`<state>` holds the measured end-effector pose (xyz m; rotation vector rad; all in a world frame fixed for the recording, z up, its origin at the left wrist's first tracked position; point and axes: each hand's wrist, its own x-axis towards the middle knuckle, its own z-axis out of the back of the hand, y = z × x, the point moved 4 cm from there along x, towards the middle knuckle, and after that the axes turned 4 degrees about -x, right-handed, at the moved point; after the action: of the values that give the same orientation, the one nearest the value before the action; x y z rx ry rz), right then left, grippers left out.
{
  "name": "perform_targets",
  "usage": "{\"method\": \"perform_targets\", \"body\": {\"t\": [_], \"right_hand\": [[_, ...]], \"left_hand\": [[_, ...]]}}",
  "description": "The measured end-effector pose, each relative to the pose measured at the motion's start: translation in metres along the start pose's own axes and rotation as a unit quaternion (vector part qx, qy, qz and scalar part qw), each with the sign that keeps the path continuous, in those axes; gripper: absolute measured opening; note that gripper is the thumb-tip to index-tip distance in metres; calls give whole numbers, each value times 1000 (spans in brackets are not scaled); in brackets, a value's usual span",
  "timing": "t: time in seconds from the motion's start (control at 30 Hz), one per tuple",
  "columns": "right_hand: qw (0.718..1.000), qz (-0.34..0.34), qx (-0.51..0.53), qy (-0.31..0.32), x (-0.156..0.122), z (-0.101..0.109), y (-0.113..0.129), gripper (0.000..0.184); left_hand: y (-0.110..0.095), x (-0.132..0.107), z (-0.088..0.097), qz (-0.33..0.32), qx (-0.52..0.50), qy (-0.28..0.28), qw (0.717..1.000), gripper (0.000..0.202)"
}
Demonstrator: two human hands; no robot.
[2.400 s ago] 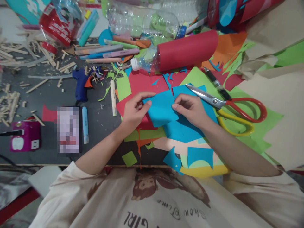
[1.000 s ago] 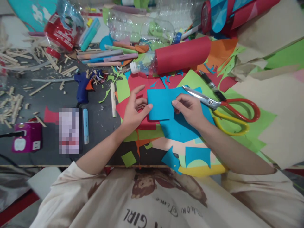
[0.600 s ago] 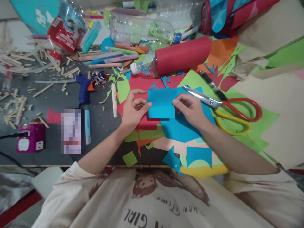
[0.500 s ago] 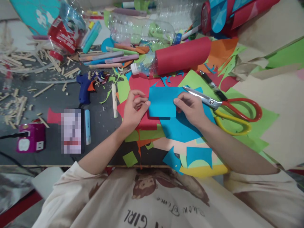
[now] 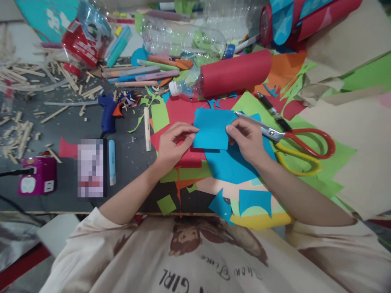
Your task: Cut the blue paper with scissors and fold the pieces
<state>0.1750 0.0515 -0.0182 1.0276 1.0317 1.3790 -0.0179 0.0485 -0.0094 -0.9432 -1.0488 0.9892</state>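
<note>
A small blue paper rectangle [image 5: 212, 129] is held up over the paper pile. My left hand [image 5: 172, 147] pinches its left edge between thumb and fingers. At the opposite edge my right hand [image 5: 248, 140] has a thumb on the front, its other fingers curled behind. Below lies a larger blue sheet [image 5: 227, 167], partly covered by the right hand and forearm. Scissors [image 5: 277, 136] with one red and one yellow handle rest just right of my right hand, and a black pen [image 5: 274, 111] lies beyond them.
A bottle wrapped in red paper [image 5: 236, 73] lies behind the hands. Markers [image 5: 143, 77], a blue glue gun [image 5: 107, 114] and a phone [image 5: 91, 167] are to the left. Wooden stick pieces [image 5: 27, 140] litter the far left. Blue offcuts [image 5: 255, 201] lie near the front edge.
The blue rectangle has shifted slightly right and tilted a little. My left hand's fingers have straightened from a curl and come together at the paper's left edge.
</note>
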Motion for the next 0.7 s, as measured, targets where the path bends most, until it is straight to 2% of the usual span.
{"method": "perform_targets", "body": {"t": [0.3,0.7], "right_hand": [[1000,-6,-6,6,0,0,1,45],[1000,-10,-1,6,0,0,0,45]], "left_hand": [[-2,-1,2,15,21,-9,1000,13],[1,-4,0,39,-22,0,999,22]]}}
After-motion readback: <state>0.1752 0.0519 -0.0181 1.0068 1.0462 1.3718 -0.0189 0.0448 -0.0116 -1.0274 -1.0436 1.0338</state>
